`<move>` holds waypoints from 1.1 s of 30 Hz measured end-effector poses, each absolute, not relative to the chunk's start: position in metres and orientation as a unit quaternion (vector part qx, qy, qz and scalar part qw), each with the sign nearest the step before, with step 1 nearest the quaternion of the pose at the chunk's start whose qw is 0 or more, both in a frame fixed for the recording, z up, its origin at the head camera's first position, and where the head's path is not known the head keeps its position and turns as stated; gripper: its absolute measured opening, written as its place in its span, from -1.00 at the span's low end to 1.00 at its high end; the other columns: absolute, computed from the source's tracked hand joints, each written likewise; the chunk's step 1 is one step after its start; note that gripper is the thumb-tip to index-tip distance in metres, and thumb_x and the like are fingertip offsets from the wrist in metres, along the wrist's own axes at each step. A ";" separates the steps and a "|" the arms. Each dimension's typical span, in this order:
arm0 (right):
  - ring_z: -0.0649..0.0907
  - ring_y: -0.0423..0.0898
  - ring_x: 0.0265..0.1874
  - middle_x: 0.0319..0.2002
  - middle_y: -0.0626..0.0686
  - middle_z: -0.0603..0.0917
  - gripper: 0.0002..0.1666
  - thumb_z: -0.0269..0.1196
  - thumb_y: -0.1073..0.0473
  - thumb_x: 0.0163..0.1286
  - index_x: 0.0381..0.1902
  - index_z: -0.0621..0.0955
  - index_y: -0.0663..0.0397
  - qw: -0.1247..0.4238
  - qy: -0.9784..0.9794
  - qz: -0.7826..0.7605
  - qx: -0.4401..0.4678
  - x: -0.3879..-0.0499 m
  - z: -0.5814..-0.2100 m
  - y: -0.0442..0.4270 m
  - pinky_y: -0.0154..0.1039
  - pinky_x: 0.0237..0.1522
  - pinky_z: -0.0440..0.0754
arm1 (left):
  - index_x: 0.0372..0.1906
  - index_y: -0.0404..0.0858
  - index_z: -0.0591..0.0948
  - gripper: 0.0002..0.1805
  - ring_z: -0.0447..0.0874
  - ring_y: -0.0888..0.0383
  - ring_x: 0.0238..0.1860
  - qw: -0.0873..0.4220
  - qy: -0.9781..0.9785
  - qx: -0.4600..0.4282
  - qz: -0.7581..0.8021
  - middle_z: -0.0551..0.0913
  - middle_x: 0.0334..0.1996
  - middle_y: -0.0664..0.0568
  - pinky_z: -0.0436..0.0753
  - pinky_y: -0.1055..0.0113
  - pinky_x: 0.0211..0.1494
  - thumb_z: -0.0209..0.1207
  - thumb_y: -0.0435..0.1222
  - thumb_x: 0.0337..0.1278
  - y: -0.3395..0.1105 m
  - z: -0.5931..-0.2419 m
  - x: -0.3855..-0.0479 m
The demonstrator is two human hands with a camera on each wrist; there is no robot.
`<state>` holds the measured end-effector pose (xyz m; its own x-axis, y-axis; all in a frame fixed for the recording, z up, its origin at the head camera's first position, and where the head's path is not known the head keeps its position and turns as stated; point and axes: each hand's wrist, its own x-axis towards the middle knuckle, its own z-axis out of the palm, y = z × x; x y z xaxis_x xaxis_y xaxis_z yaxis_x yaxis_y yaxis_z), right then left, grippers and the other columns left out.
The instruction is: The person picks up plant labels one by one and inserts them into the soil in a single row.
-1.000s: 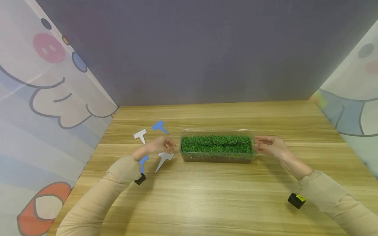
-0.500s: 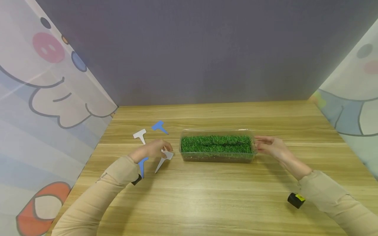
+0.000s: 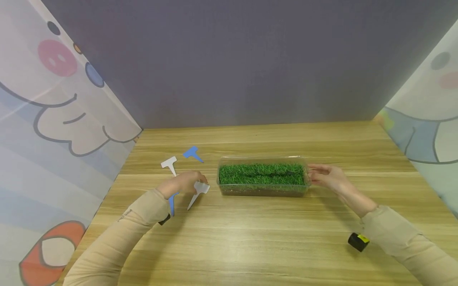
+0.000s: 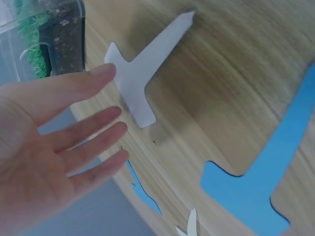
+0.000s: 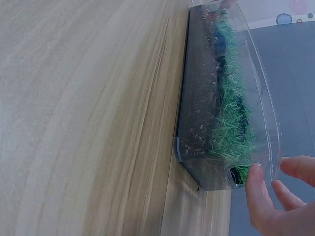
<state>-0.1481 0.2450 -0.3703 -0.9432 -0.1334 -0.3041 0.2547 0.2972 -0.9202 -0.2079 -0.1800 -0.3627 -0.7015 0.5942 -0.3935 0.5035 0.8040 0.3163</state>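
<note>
A clear plastic box (image 3: 264, 191) holds dark soil and green grass strips (image 3: 262, 170). My right hand (image 3: 332, 179) holds its right end, thumb (image 5: 260, 194) against the end wall and fingers by the rim. My left hand (image 3: 182, 183) is over a white T-shaped plant label (image 3: 202, 187) left of the box. In the left wrist view, the thumb (image 4: 88, 81) overlaps one corner of the label's head; the other fingers stretch out near its edge. A blue T-shaped plant label (image 3: 172, 203) lies under the left wrist.
Farther back on the wooden table (image 3: 264, 238) lie another white label (image 3: 169, 163) and another blue label (image 3: 193, 153). A grey panel (image 3: 257, 67) stands behind the table, with cartoon-printed sheets (image 3: 57, 119) at the sides.
My left hand has shifted left and slightly toward me, and its fingers have come over the near white plant label. The right hand has stayed at the box's end.
</note>
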 end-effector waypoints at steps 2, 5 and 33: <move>0.57 -0.21 -0.15 0.16 0.43 0.25 -0.37 0.04 0.30 0.29 0.26 0.12 0.40 0.164 0.789 -0.591 0.038 -0.148 -0.370 0.245 -0.33 -0.06 0.50 | -0.03 -0.34 0.52 -0.50 0.46 -0.11 -0.06 0.249 0.917 0.299 0.089 0.48 -0.08 -0.20 0.51 0.14 -0.06 0.28 -0.54 -0.26 -0.180 -0.363 -0.208; 0.58 -0.25 -0.19 0.13 0.40 0.30 -0.35 0.08 0.29 0.27 0.25 0.13 0.39 0.165 0.782 -0.600 0.046 -0.149 -0.371 0.245 -0.34 -0.07 0.50 | -0.02 -0.32 0.51 -0.48 0.46 -0.07 -0.10 0.256 0.918 0.291 0.085 0.46 -0.13 -0.17 0.53 0.19 -0.10 0.27 -0.57 -0.27 -0.179 -0.366 -0.209; 0.59 -0.28 -0.24 0.09 0.36 0.38 -0.30 0.15 0.24 0.22 0.25 0.16 0.37 0.162 0.770 -0.616 0.044 -0.151 -0.377 0.249 -0.33 -0.09 0.51 | -0.23 -0.28 0.48 -0.54 0.42 0.00 -0.16 0.258 0.905 0.324 0.100 0.42 -0.22 -0.08 0.49 0.17 -0.08 0.38 -0.47 -0.41 -0.184 -0.380 -0.226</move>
<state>-0.1509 0.2486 -0.3774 -0.9436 -0.1310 -0.3040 0.2677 0.2379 -0.9337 -0.2258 -0.1842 -0.3804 -0.6571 0.6379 -0.4016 0.5347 0.7700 0.3483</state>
